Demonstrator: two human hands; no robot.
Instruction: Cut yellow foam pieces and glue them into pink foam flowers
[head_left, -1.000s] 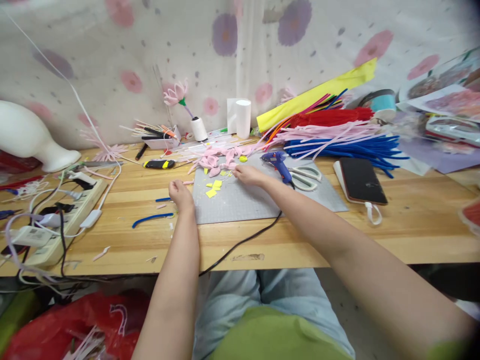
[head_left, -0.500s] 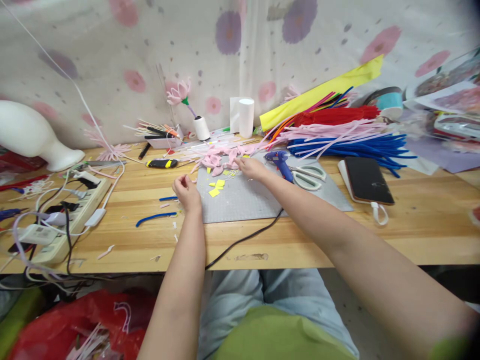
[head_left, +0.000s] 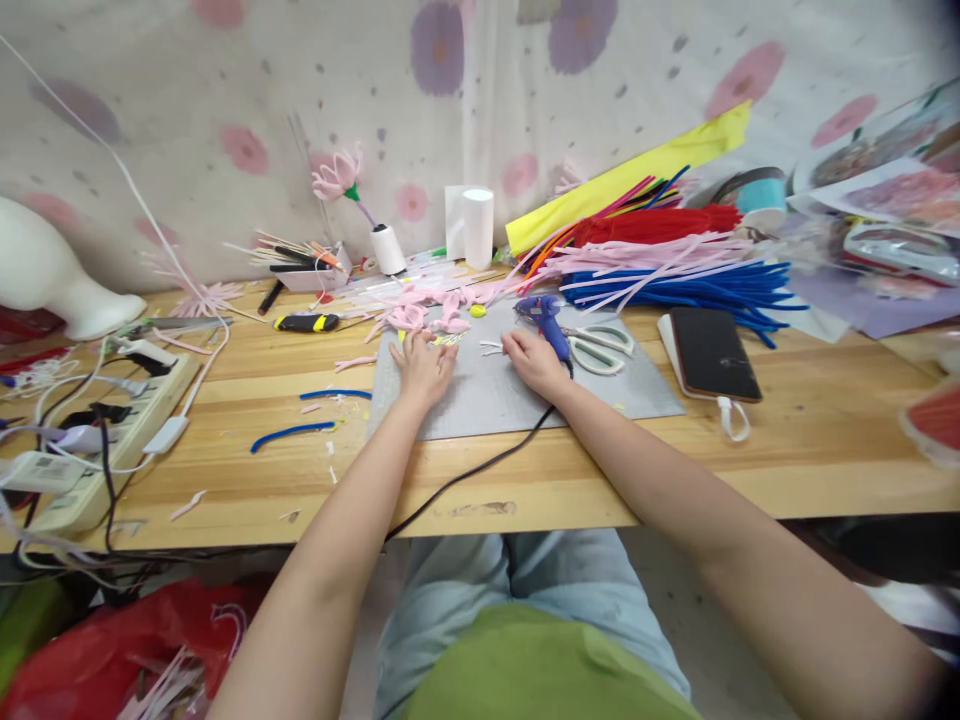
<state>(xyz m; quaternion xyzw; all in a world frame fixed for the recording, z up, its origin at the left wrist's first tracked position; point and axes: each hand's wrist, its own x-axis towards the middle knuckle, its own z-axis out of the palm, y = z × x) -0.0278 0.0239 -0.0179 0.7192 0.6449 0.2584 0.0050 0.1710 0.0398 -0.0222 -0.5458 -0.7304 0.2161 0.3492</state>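
White, glossy and rounded, a head-shaped stand (head_left: 56,270) sits at the far left of a wooden desk (head_left: 585,480). Nearer on the left, a cream power strip (head_left: 124,450) is crowded with plugs and cables, and a red plastic bag (head_left: 127,650) lies below the desk edge. To their right are a black-and-yellow utility knife (head_left: 307,323) and, nearer, two short blue fuzzy stems (head_left: 292,432). Behind the knife, a pink flower (head_left: 339,178) leans out of a white spool (head_left: 388,250).

In the middle is a grey mat (head_left: 480,395). The left hand (head_left: 424,375) is open, palm down with fingers spread, at the mat's left part, its fingertips by small yellow pieces (head_left: 450,338). Pink fuzzy shapes (head_left: 416,305) are bunched just beyond. Further right, the right hand (head_left: 536,362) is curled closed, gripping thin white strands (head_left: 491,348) that poke out to its left, over the mat.

Just beyond and beside that hand is a blue glue gun (head_left: 546,318), then pale-handled scissors (head_left: 600,350). A black cord (head_left: 465,478) curves toward the near edge. At far right, red, pink and blue fuzzy stems (head_left: 675,290) lie piled before a yellow sheet (head_left: 630,185). A dark phone (head_left: 712,352) rests nearer, at the right.
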